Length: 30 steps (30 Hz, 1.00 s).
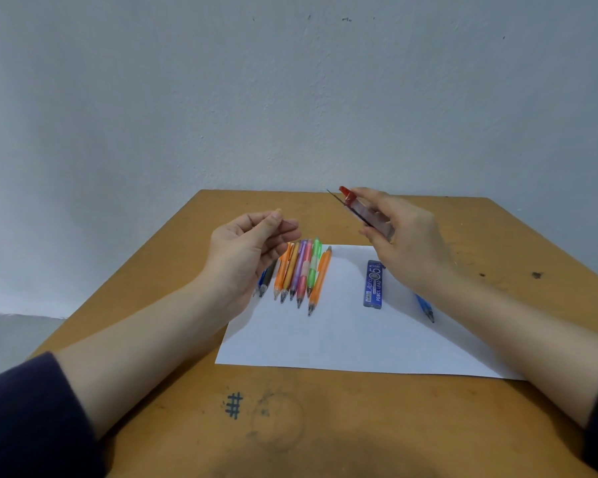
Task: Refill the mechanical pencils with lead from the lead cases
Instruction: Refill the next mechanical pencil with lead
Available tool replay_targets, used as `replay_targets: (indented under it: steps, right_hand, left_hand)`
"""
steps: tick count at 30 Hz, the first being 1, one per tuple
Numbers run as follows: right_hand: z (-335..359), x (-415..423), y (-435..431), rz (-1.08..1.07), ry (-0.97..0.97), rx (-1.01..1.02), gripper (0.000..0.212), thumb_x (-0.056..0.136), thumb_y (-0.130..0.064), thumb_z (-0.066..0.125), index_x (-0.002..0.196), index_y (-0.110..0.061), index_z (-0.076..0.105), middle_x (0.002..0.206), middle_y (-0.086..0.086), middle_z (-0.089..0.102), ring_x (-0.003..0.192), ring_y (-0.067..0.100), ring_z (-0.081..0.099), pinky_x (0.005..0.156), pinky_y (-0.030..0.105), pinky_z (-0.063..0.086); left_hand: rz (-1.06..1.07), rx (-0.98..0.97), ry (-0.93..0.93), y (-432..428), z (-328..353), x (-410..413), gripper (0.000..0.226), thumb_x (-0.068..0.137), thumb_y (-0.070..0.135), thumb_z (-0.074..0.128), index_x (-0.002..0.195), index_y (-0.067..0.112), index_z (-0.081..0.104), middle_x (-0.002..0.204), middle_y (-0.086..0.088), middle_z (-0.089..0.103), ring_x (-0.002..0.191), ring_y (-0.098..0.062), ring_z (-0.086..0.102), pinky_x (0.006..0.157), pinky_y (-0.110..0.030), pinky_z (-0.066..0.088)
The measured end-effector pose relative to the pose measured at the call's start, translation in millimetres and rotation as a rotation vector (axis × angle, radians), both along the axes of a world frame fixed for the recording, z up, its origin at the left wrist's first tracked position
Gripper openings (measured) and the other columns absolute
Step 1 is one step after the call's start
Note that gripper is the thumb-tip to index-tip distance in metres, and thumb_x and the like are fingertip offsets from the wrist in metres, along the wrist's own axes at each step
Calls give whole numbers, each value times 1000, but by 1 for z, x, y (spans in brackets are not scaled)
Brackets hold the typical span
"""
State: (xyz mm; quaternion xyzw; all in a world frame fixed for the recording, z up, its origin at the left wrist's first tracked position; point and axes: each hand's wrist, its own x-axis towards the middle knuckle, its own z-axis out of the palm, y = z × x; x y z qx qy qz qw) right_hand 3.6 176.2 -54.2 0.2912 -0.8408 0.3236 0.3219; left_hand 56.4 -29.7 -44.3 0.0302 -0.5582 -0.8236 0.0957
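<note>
Head view: the right hand (406,243) grips a red lead case (364,210) with leads poking out; the left hand (247,248) pinches a small orange piece (278,211) above the pencils (304,272).

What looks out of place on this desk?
One blue pencil lies apart from the row of pencils, at the right edge of the paper, partly under the right forearm. Thin leads stick out of the red lead case gripped by the right hand. Nothing looks spilled.
</note>
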Motion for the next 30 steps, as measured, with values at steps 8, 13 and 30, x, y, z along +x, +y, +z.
replay_targets:
  steps: [8,13,30]
  right_hand:
    - [3,6,-5,152,-163,-158,71,81,4,67,137,-33,41,103,-7,62,92,15,63,82,33,56]
    - [3,7,-10,250,-380,-438,80,81,4,68,140,-38,34,97,7,64,87,14,67,79,36,58]
    - [1,8,-12,264,-507,-477,68,79,5,70,116,-49,54,101,21,57,85,27,69,77,50,57]
  left_hand:
    - [-61,-56,-39,1,-1,3,17,84,10,65,101,9,69,71,-3,70,65,-9,64,63,-18,55]
    - [-49,-115,-49,2,-2,3,15,79,9,69,94,9,70,73,-5,72,67,-11,65,67,-19,56]
    - [-37,-260,-21,5,-3,6,16,79,11,68,90,22,73,80,-2,75,73,-8,68,73,-22,57]
